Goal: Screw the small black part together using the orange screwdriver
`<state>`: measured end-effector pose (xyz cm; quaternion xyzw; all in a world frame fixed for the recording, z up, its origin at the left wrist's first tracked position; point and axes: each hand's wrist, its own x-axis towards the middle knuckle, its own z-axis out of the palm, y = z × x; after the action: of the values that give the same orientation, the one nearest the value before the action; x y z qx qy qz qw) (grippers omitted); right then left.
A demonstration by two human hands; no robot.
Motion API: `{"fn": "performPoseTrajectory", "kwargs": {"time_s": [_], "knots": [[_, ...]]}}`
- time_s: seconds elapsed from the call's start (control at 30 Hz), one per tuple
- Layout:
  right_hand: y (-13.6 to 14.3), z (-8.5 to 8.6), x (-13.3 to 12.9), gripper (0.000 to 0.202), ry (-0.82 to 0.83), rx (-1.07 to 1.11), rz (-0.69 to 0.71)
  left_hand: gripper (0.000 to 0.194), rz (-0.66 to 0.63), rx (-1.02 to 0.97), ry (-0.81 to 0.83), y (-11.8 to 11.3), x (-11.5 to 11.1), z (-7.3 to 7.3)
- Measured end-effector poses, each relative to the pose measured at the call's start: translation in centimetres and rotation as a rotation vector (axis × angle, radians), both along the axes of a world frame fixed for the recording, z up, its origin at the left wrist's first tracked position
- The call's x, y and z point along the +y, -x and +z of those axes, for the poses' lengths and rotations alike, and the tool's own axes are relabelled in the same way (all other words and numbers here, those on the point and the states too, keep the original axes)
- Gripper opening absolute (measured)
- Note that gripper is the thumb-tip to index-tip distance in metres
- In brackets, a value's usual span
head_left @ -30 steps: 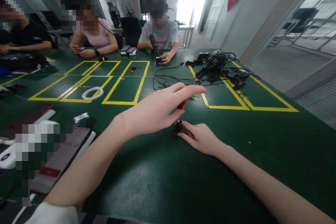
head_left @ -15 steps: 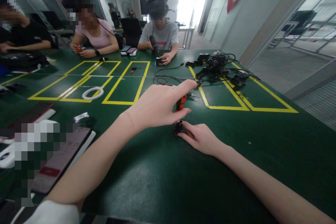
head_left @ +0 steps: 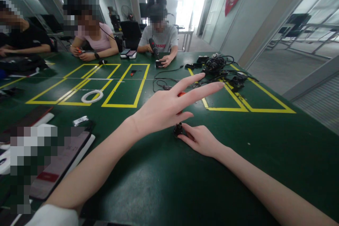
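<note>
My left hand (head_left: 164, 107) is above the table with two fingers stretched out and apart, the thumb lower. Behind it, bits of an orange-and-black handle (head_left: 181, 94) show between the fingers; it looks like a screwdriver, mostly hidden. Whether my palm touches the handle I cannot see. Directly below the left thumb sits a small black part (head_left: 178, 130) with a short upright tube on top. My right hand (head_left: 201, 139) rests on the table to its right and pinches this part between thumb and fingers.
Tangled black cables (head_left: 217, 67) lie at the back right. A white tape ring (head_left: 92, 96) and a small silvery packet (head_left: 80, 120) are on the left, near phones (head_left: 60, 162). Across the table, a person in grey holds a power drill (head_left: 153, 45) over a black box (head_left: 160, 64).
The fingers of my left hand have straightened and spread away from the thumb, covering more of the orange handle. My right hand keeps its pinch. The view has shifted slightly.
</note>
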<state>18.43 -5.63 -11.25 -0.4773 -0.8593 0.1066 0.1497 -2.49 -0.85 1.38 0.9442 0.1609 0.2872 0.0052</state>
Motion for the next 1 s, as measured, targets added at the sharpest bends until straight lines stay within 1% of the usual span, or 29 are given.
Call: {"fn": "performPoseTrajectory", "kwargs": {"time_s": [0.1, 0.2, 0.27, 0.33, 0.37, 0.5, 0.57, 0.63, 0.77, 0.87, 0.93, 1.0], "knots": [[0.0, 0.0, 0.0, 0.018, -0.005, -0.010, -0.002, 0.068, 0.008, -0.011, -0.103, 0.0, 0.9, -0.7], [0.0, -0.1, 0.1, 0.018, 0.000, -0.030, -0.009, 0.057, 0.024, -0.064, -0.185, 0.0, 1.6, -1.4], [0.0, -0.2, 0.1, 0.019, 0.002, -0.041, -0.011, 0.048, -0.026, -0.105, -0.191, -0.1, 1.7, -1.4], [0.0, -0.2, 0.2, 0.019, 0.004, -0.037, -0.005, 0.045, -0.076, -0.131, -0.143, -0.2, 1.4, -1.2], [0.0, -0.2, 0.2, 0.019, 0.005, -0.029, -0.001, 0.047, -0.081, -0.136, -0.105, -0.2, 1.2, -1.1], [0.0, -0.1, 0.2, 0.021, 0.008, -0.016, 0.006, 0.072, -0.043, -0.114, 0.041, -0.4, 0.2, -0.6], [0.0, 0.0, 0.2, 0.021, 0.003, -0.022, 0.004, 0.076, -0.044, -0.102, 0.070, -0.5, 0.1, -0.7], [0.0, 0.0, 0.2, 0.021, 0.007, -0.021, 0.002, 0.073, -0.041, -0.098, 0.063, -0.7, 0.4, -1.0], [0.1, 0.1, 0.1, 0.022, 0.020, -0.025, -0.008, 0.060, -0.026, -0.105, -0.082, -0.7, 1.3, -1.6], [0.1, 0.1, 0.1, 0.023, 0.029, -0.037, -0.012, 0.052, 0.062, -0.097, -0.206, -0.5, 1.5, -1.7], [0.0, 0.0, 0.1, 0.023, 0.034, -0.039, -0.011, 0.039, 0.101, -0.090, -0.280, -0.4, 1.4, -1.6], [0.0, 0.0, 0.2, 0.022, 0.026, -0.039, -0.011, 0.028, 0.098, -0.090, -0.305, -0.3, 1.2, -1.3]]}}
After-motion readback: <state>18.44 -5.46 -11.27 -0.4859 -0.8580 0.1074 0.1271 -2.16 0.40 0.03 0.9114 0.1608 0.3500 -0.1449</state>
